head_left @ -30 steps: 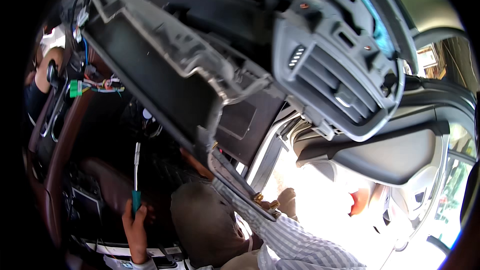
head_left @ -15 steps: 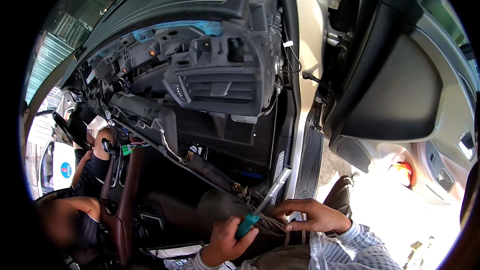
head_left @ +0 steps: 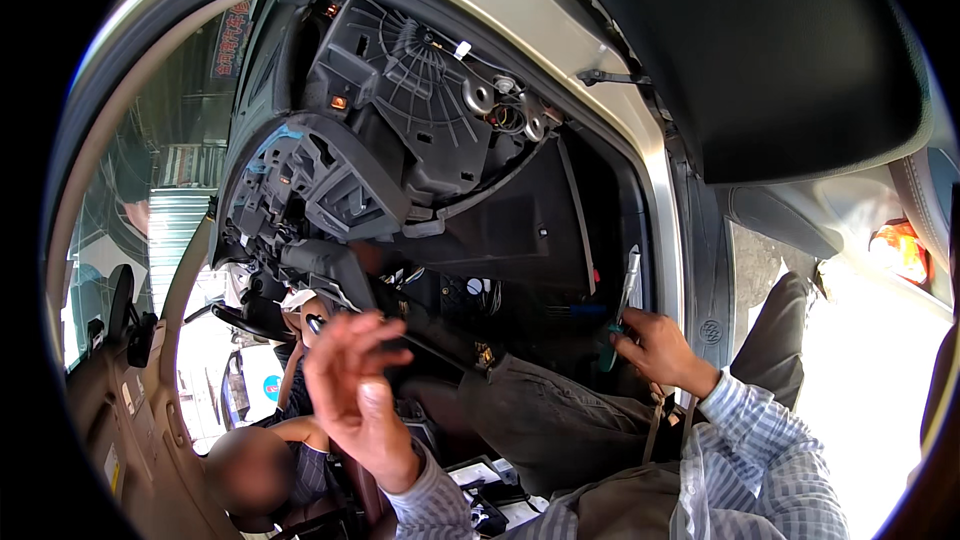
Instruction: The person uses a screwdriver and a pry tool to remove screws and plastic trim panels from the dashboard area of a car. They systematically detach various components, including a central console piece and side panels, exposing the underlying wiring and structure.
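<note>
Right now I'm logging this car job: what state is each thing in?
Left hand: raised, open, fingers spread, holding nothing.
Right hand: closed around the screwdriver's green handle.
Screwdriver: held near upright, shaft pointing up.
Dashboard: stripped, bare black plastic frame and connectors exposed.
Car door: open, daylight beyond.

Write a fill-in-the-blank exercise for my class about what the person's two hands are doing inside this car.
1. The right hand grips a ____ with a teal handle.
2. The left hand is raised, open and holds ____.
3. The stripped black dashboard sits ____ both hands.
4. The person's sleeves have a ____ pattern.

Missing words: screwdriver; nothing; above; striped
</note>
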`<state>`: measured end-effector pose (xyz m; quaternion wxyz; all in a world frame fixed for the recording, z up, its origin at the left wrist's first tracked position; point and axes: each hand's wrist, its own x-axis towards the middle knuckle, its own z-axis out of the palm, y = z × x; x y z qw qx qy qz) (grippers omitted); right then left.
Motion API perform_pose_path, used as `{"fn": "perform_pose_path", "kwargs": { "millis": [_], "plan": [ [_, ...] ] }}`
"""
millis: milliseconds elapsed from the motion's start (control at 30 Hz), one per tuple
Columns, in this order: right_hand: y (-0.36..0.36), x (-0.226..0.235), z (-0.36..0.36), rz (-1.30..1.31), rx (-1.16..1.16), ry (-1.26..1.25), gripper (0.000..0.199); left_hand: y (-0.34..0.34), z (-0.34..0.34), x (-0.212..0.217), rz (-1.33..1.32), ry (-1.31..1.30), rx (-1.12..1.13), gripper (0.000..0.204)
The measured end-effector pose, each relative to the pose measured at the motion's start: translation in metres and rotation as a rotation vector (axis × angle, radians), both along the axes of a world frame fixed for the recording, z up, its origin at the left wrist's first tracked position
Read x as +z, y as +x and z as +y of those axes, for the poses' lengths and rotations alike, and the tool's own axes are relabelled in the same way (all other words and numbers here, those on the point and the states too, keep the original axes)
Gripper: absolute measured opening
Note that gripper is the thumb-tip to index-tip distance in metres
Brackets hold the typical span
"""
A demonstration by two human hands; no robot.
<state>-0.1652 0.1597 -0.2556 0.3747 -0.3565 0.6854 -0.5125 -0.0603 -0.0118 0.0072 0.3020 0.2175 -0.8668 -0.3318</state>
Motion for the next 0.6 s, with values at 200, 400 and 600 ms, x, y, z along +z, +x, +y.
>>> {"fn": "perform_pose_path", "kwargs": {
  "millis": [200, 400, 600],
  "plan": [
    [0.050, -0.117, -0.023, 0.289, 0.479, 0.183, 0.036, -0.036, -0.105, -0.018, 0.247, 0.016, 0.355, 0.053],
    [0.076, -0.171, -0.090, 0.438, 0.542, 0.339, 0.035, -0.059, -0.108, -0.022, 0.481, 0.112, 0.429, 0.052],
    [0.078, -0.201, -0.152, 0.588, 0.489, 0.473, 0.022, -0.063, -0.127, -0.027, 0.521, 0.292, 0.353, 0.054]
  ]
}}
